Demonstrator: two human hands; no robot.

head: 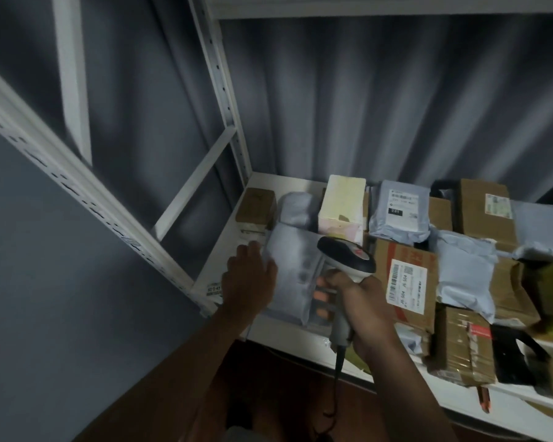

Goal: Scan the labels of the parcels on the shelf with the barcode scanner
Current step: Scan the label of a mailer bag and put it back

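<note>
Now gripping the barcode scanner (345, 260) by its handle in the right hand (361, 307), fingers curled round the grip, dark head angled down toward the grey poly parcel (291, 266) at the left front of the white shelf (211, 269). Cable trailing from the handle base toward the floor. Left hand (249, 275) laid on the left edge of that same parcel, fingers fairly straight and pressing on it, thumb along the bag's side; any label there too blurred to read. Just right of the scanner, a brown carton (406, 282) with a white barcode label (406, 285) facing up. Behind the scanner, a pale yellow box (342, 202) standing upright, and beside it a grey mailer (399, 212) with a printed label. Further right, another grey bag (466, 272) lying across brown boxes. At the far left back corner, a small brown box (256, 204). Behind the rack, a dark grey curtain (364, 100).
</note>
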